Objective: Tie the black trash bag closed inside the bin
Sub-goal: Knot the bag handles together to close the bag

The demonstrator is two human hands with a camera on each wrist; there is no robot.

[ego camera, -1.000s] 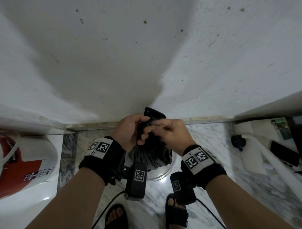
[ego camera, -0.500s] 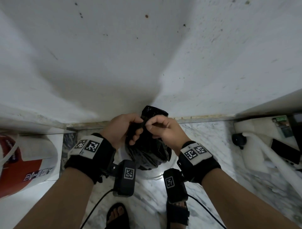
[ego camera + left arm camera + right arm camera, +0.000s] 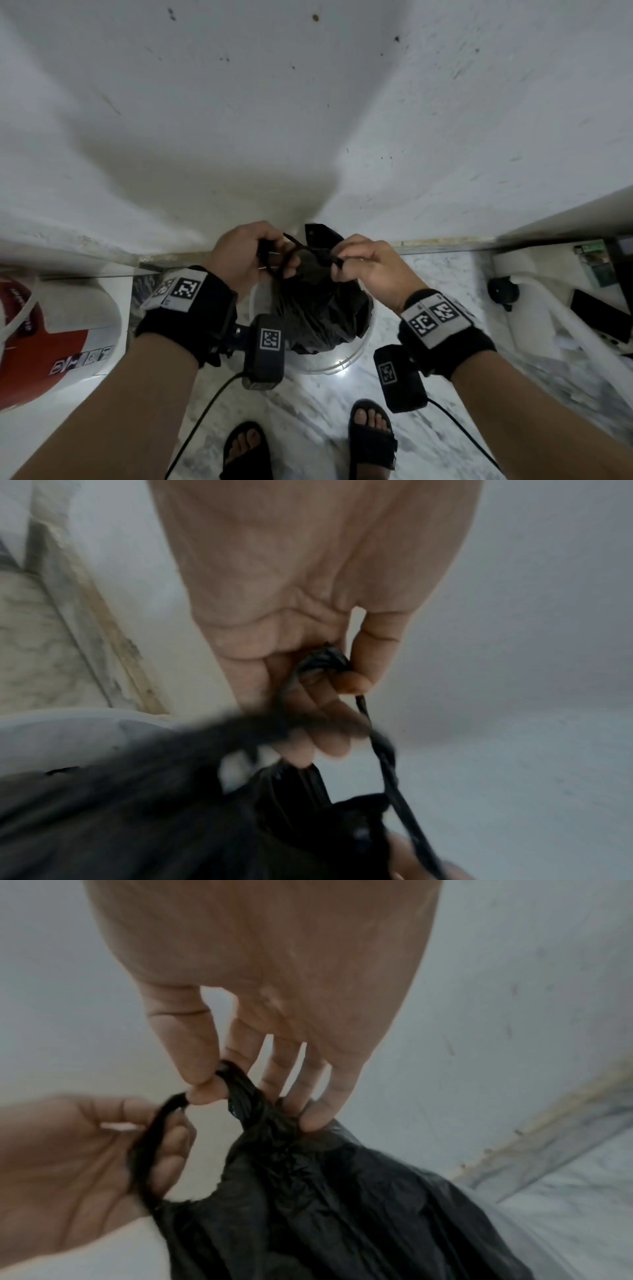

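A crumpled black trash bag (image 3: 317,308) sits in a clear round bin (image 3: 346,359) on the floor by the wall corner. My left hand (image 3: 253,260) grips one twisted black handle strand (image 3: 322,661) of the bag between curled fingers and thumb. My right hand (image 3: 356,263) pinches the other twisted handle (image 3: 240,1088) between thumb and forefinger, its other fingertips resting on the gathered bag neck (image 3: 274,1129). The two strands cross between the hands above the bag. The bag (image 3: 171,818) is blurred in the left wrist view, and the left hand (image 3: 85,1150) shows in the right wrist view.
White walls meet in a corner just behind the bin. A red and white container (image 3: 51,335) stands at the left. A white pipe (image 3: 565,315) and dark items lie at the right. My sandalled feet (image 3: 371,431) stand on the marble floor below the bin.
My hands, close together over the bag a second ago, have drawn apart sideways, stretching the two twisted handle strands between them.
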